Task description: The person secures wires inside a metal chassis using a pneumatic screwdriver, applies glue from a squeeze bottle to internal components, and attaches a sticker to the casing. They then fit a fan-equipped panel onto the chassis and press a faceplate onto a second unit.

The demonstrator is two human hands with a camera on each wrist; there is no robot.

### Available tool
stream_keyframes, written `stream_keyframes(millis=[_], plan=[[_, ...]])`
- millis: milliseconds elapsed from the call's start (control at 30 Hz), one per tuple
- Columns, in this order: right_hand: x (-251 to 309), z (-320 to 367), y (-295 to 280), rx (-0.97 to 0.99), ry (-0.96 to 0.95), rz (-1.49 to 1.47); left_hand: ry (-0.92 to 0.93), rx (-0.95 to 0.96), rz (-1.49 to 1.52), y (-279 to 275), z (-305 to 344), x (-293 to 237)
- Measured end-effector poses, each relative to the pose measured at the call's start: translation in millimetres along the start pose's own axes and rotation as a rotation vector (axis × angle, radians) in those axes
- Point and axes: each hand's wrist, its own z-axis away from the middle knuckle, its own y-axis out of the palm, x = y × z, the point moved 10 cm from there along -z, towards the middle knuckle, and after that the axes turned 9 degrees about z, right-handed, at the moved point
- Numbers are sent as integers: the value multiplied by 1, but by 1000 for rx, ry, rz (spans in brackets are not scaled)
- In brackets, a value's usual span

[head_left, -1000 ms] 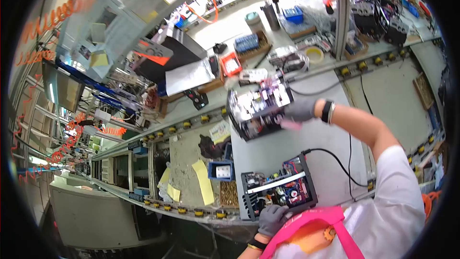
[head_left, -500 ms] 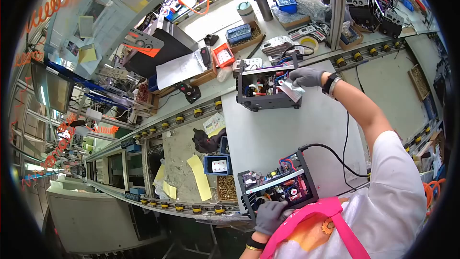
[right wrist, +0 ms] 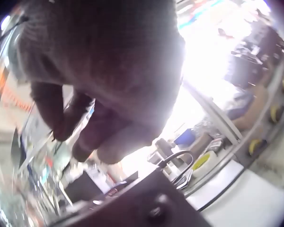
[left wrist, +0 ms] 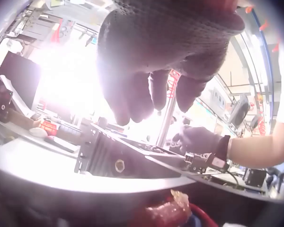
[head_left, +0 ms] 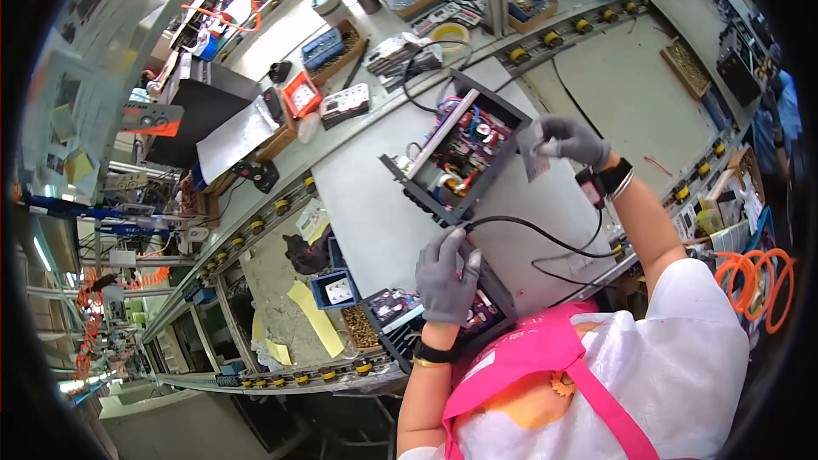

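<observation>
Both hands wear grey gloves. My right hand (head_left: 571, 140), beside the far open-topped black device (head_left: 467, 158), pinches a small silvery sheet (head_left: 535, 160) that hangs down at the device's side wall. Inside that device show circuit boards and red and blue wires, with a pale bar across its top. My left hand (head_left: 447, 279) is raised over a second, similar device (head_left: 490, 308) close to the body, which it partly covers. In the left wrist view the left fingers (left wrist: 135, 101) reach down loosely with nothing between them.
A black cable (head_left: 545, 234) runs across the pale board (head_left: 358, 183) under the devices. On the left are a small blue bin (head_left: 331, 290), a box of brass-coloured parts (head_left: 360, 328) and yellow paper (head_left: 315, 319). Behind stand a red tray (head_left: 302, 95) and a tape roll (head_left: 450, 32).
The far device was set down on the board and now stands turned and nearer. My left hand has lifted from the near device's front edge; my right hand still holds the sheet.
</observation>
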Motion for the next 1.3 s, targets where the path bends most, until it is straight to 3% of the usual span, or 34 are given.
stream_keyframes(millis=[67,133,167,300,467,533,667,800,967,1300], plan=[[-44,25,4,-45,184,104,5,74,-57,22,0,-4],[-80,32,8,-10,251,404,75,107,-181,38,-6,-13],[-85,36,9,-27,236,415,32,196,-251,52,-4,-3],[-95,26,20,-84,127,413,-50,247,-520,68,2,11],[-87,2,30,-47,-155,673,-191,224,-637,56,-7,47],[-78,-3,38,-25,-226,637,-237,222,-703,51,-9,54],[-79,-10,49,-34,-226,583,-173,162,-613,57,-17,37],[-84,-18,54,-113,-180,635,41,108,-468,73,-39,5],[-89,-21,50,-192,-191,639,-45,121,-399,89,-46,24],[-93,-20,49,-246,-250,701,-120,261,-632,101,-51,26]])
